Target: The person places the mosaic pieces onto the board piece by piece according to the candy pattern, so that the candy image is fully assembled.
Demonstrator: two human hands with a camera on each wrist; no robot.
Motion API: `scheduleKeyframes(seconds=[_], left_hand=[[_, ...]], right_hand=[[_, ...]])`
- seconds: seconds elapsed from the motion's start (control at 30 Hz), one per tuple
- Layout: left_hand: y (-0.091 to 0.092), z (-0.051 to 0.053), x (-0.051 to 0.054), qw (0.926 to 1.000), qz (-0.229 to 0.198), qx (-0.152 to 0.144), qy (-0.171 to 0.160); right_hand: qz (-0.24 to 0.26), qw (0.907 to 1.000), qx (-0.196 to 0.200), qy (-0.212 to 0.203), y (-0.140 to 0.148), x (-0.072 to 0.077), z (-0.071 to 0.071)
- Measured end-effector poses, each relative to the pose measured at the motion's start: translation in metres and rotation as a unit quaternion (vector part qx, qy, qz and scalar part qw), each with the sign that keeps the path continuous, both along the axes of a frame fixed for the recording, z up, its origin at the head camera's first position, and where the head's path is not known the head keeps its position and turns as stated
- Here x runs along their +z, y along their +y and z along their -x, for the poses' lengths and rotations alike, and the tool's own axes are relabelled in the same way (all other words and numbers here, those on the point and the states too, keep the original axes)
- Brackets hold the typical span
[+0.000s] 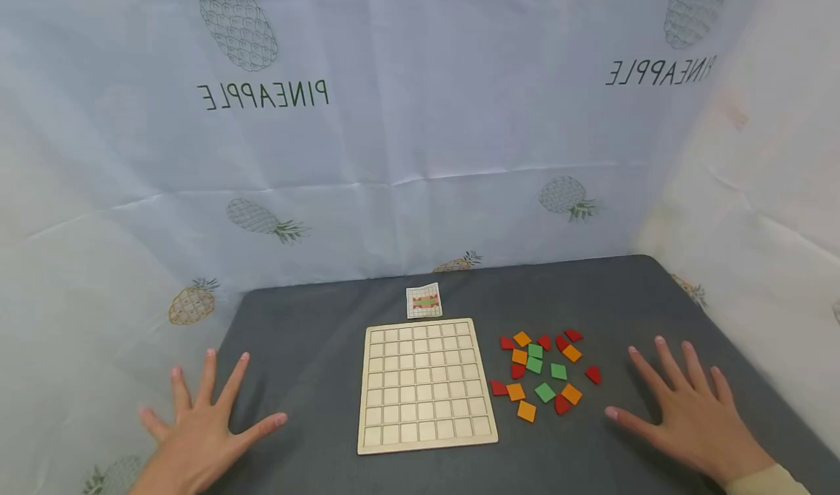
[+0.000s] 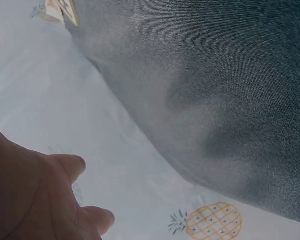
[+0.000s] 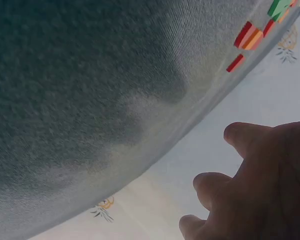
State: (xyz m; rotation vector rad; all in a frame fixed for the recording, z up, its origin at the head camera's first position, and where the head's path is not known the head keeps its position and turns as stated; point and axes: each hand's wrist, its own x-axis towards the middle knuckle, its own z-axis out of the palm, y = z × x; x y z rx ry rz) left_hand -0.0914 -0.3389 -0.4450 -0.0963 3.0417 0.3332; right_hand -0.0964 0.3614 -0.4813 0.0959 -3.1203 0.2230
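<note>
In the head view my left hand [image 1: 200,433] is spread over the table's left side, fingers apart, holding nothing. My right hand [image 1: 698,415] is likewise spread at the right, to the right of the loose pieces and touching none of them. Between the hands lies a light wooden grid board [image 1: 425,394]. Right of the board are scattered red pieces [image 1: 593,375], orange squares [image 1: 526,411] and green pieces [image 1: 545,392]. The wrist views show part of the left hand [image 2: 45,195] and part of the right hand [image 3: 260,180], both with nothing in them.
A small printed card [image 1: 424,301] with a red, orange and green pattern on a grid lies behind the board. The dark grey table [image 1: 302,349] has rounded back corners. Pale cloth [image 1: 420,130] printed with pineapples hangs behind it and at both sides.
</note>
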Motion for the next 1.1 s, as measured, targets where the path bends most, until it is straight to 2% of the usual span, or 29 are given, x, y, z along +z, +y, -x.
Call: scheduleKeyframes(seconds=[0.23,0.43,0.53,0.67,0.8,0.87,0.93,1.03,1.1], left_hand=[[0.004,0.005,-0.003,0.9999,-0.002,-0.003,-0.015],[0.016,0.012,-0.001,0.9983,-0.056,0.003,-0.017],[0.027,0.014,0.000,0.9972,-0.074,-0.004,0.005],[0.044,0.018,-0.002,0.9964,-0.072,-0.020,0.039],[0.061,0.027,-0.001,0.9951,-0.087,-0.020,0.043],[0.069,0.032,-0.001,0.9918,-0.122,-0.010,0.036],[0.078,0.037,-0.002,0.9855,-0.166,0.006,0.033],[0.090,0.045,-0.004,0.9706,-0.237,0.033,0.022],[0.097,0.049,-0.008,0.9607,-0.274,0.044,0.015]], right_hand=[[0.004,0.9999,0.009,0.001,-0.005,0.004,0.006],[0.022,0.9995,0.024,-0.001,-0.013,0.008,0.015],[0.030,0.9988,0.036,0.010,-0.019,0.009,0.022],[0.039,0.9968,0.064,0.029,-0.025,0.012,0.032],[0.052,0.9903,0.115,0.059,-0.028,0.015,0.045],[0.062,0.9848,0.142,0.078,-0.031,0.018,0.054],[0.075,0.9784,0.169,0.092,-0.033,0.022,0.063],[0.086,0.9737,0.192,0.088,-0.038,0.028,0.076],[0.092,0.9736,0.196,0.071,-0.041,0.032,0.084]])
